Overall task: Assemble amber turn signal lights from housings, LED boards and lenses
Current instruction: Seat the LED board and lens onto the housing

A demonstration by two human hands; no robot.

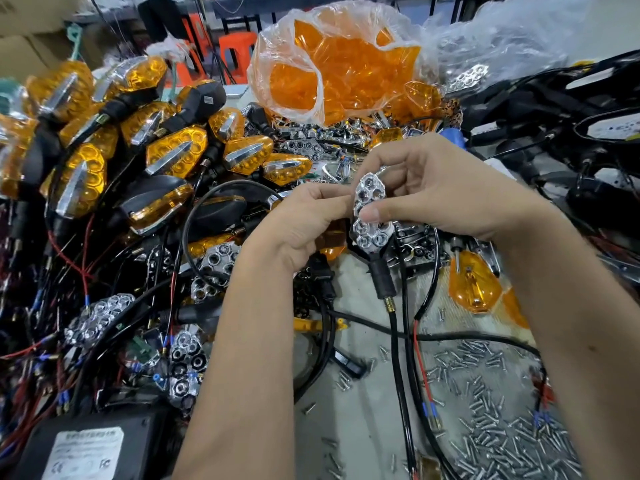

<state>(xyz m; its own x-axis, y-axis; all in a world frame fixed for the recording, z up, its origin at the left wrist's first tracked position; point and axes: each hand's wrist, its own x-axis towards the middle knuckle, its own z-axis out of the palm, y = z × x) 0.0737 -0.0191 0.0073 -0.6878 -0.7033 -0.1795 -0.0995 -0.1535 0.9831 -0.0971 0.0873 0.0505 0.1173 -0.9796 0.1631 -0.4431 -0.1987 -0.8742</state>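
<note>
From the camera on my head I look down my two bare forearms, which rise from the bottom edge and meet near the middle of the view. My right hand [429, 192] comes in from about four o'clock, wrist bent, fingers curled over the chrome honeycomb reflector [371, 213] with my thumb [372, 213] pressed flat across its face. My left hand [304, 220] comes up from seven o'clock, its fingers bunched together and pinching the reflector's left edge (exactly which fingertips touch it I cannot tell). The reflector stands nearly upright between both hands, above the bench, and sits in a black housing whose stalk [382, 277] points down toward six o'clock, with black cables [401, 368] and a red wire [420, 362] trailing from it to the bottom edge.

At twelve o'clock a clear plastic bag [287, 64] bulges with amber lenses [346, 64]. From nine to eleven o'clock lies a heap of finished turn signals [176, 155], amber with chrome fins. At three o'clock one loose amber lens [474, 285] lies on the bench, well apart from my hands. Around five o'clock small silver screws [498, 434] are scattered thickly. At seven to eight o'clock, more bare reflectors [98, 318] sit in tangled wiring, and a black box with a white label [88, 452] fills the lower left corner.
</note>
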